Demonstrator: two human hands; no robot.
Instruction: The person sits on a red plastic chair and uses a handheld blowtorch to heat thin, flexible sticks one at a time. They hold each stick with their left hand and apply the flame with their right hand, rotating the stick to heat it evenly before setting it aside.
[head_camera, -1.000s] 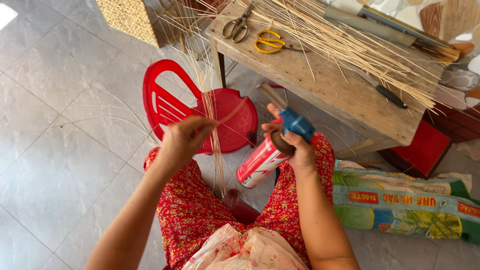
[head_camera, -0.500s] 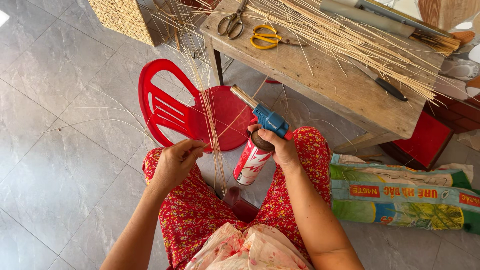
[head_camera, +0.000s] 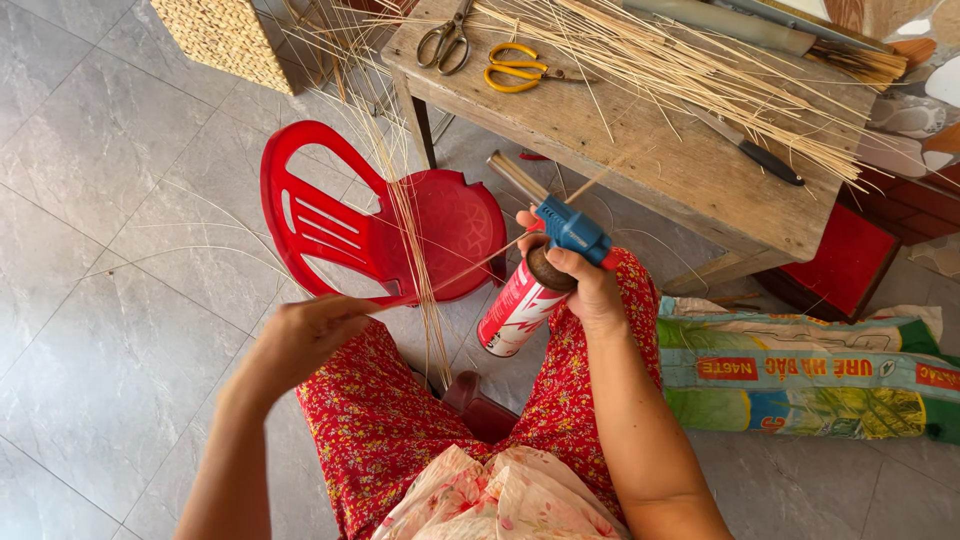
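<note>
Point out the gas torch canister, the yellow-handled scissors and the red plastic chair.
gas torch canister (head_camera: 512, 312), head view, on the red and white can body.
yellow-handled scissors (head_camera: 515, 67), head view, on the yellow handle loops.
red plastic chair (head_camera: 455, 225), head view, on the seat.

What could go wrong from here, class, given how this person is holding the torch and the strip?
1. The right hand aims the gas torch towards loose dry strips and the wooden table piled with more; if lit, they might catch fire.
2. The left hand pinches the thin strip that runs past the nozzle; fingers could get burnt.
3. The red plastic chair sits close ahead and may scorch.
</note>
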